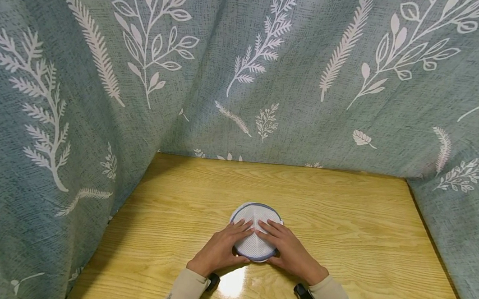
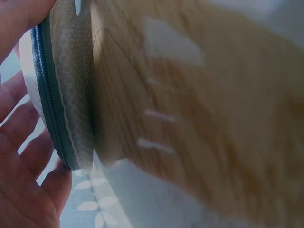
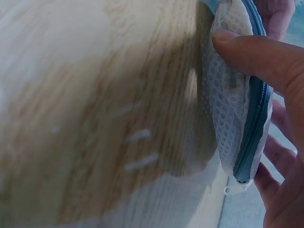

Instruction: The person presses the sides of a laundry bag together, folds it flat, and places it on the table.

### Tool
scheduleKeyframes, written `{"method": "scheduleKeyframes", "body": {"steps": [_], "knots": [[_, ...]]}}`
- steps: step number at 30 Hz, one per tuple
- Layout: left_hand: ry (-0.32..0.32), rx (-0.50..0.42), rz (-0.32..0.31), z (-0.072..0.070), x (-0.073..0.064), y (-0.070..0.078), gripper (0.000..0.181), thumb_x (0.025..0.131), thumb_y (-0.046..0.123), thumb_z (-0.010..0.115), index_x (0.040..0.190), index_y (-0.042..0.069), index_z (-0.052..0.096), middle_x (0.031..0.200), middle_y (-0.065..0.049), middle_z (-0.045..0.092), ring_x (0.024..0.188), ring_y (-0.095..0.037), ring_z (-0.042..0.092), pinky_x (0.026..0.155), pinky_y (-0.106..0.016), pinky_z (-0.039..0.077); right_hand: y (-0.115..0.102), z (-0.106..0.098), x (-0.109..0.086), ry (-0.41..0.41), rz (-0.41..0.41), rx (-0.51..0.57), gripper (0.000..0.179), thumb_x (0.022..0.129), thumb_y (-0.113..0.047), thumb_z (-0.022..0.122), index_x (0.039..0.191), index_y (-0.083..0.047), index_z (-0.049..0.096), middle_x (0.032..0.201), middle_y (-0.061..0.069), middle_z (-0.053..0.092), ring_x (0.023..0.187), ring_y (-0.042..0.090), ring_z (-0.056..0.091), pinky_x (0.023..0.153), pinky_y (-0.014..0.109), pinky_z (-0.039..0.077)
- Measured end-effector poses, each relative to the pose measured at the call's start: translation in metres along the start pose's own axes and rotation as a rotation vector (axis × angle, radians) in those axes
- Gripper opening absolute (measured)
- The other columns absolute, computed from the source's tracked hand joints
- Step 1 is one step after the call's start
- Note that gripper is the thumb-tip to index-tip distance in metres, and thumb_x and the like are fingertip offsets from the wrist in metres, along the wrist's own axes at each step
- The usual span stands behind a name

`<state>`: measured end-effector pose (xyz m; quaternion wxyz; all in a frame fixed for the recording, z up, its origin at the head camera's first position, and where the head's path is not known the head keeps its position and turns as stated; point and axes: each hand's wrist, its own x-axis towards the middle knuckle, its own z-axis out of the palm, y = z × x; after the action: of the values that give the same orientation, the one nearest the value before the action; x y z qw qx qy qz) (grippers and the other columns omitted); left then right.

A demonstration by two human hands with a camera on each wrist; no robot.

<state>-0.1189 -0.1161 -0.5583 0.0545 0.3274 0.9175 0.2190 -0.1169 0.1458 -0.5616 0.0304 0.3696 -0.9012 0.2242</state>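
Observation:
A round white mesh laundry bag [image 1: 256,248] with a blue-grey zipper rim lies on the wooden table in front of me. My left hand [image 1: 225,244] holds its left side, fingers spread over the top and thumb at the near edge. On the opposite side my right hand [image 1: 289,248] grips it the same way, the fingertips of both hands nearly meeting at the middle. In the right wrist view the thumb presses the mesh side wall below the zipper [image 3: 256,128]. A small white zipper pull [image 3: 228,191] hangs at the zipper's end. The bag's inside is hidden.
The wood-grain table [image 1: 342,209] spreads around the bag, with a bright light reflection near the left wrist. A blue-green curtain [image 1: 297,125] with white leaf prints encloses the back and both sides. Dark wrist devices [image 1: 303,293] sit by both sleeves.

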Motion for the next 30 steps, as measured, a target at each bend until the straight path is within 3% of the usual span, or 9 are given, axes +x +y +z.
{"method": "scheduleKeyframes", "body": {"steps": [30], "knots": [[-0.018, -0.010, -0.011, 0.0000, 0.0014, 0.0001, 0.082, 0.087, 0.041, 0.088, 0.156, 0.014, 0.055, 0.168, -0.002, 0.043, 0.156, -0.026, 0.037, 0.128, -0.048, 0.032, -0.0013, -0.0010, 0.0013, -0.008, 0.006, 0.003, 0.085, 0.077, -0.023, 0.097, 0.152, -0.011, 0.060, 0.161, 0.011, 0.052, 0.146, 0.040, 0.049, 0.109, 0.065, 0.049]]}}
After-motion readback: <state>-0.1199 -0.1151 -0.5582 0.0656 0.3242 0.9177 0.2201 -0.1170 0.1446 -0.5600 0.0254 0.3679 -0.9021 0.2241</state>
